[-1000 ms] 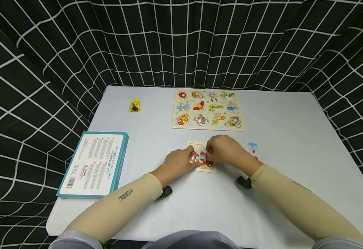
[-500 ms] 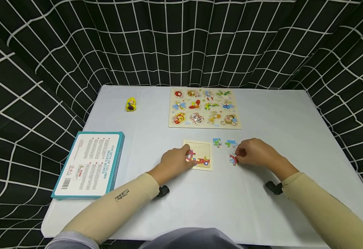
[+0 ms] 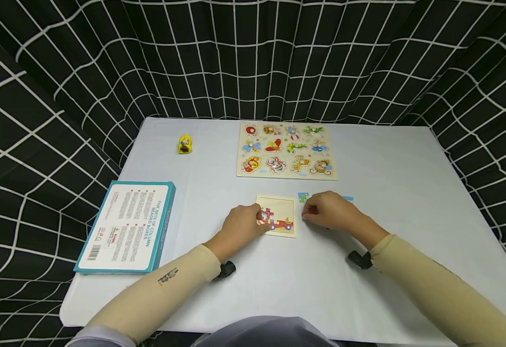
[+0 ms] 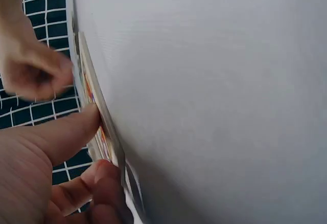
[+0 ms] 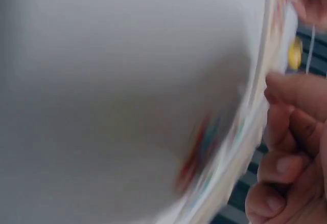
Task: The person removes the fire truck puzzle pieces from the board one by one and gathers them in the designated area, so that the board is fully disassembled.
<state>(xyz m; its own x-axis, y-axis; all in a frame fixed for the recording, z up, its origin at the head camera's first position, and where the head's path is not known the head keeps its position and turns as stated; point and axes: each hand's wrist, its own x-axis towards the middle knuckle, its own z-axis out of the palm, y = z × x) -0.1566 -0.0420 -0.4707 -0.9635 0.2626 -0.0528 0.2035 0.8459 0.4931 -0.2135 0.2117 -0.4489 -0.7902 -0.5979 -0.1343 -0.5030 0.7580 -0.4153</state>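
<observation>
My left hand (image 3: pixel 242 224) grips the left edge of a small wooden puzzle board (image 3: pixel 284 207), thumb over the picture and fingers at the rim. A red vehicle picture shows in the board's lower part, and the upper part is plain wood. Just right of the board, my right hand (image 3: pixel 331 212) hovers with thumb and forefinger tips together. Whether a piece is between them is hidden. A blue-green puzzle piece (image 3: pixel 303 197) lies by those fingertips, and a blue piece (image 3: pixel 348 198) shows behind the hand. The right wrist view has a blurred red-and-blue piece (image 5: pixel 199 155) on the table.
A larger insect puzzle board (image 3: pixel 287 172) lies at the back of the white table (image 3: pixel 387 173). A teal-edged box (image 3: pixel 124 229) is at left, with a small yellow figure (image 3: pixel 185 144) beyond it. A black grid curtain (image 3: pixel 261 58) surrounds the table.
My right hand went from the small board to the loose pieces at its right, then came partway back toward the board. The left hand kept its hold.
</observation>
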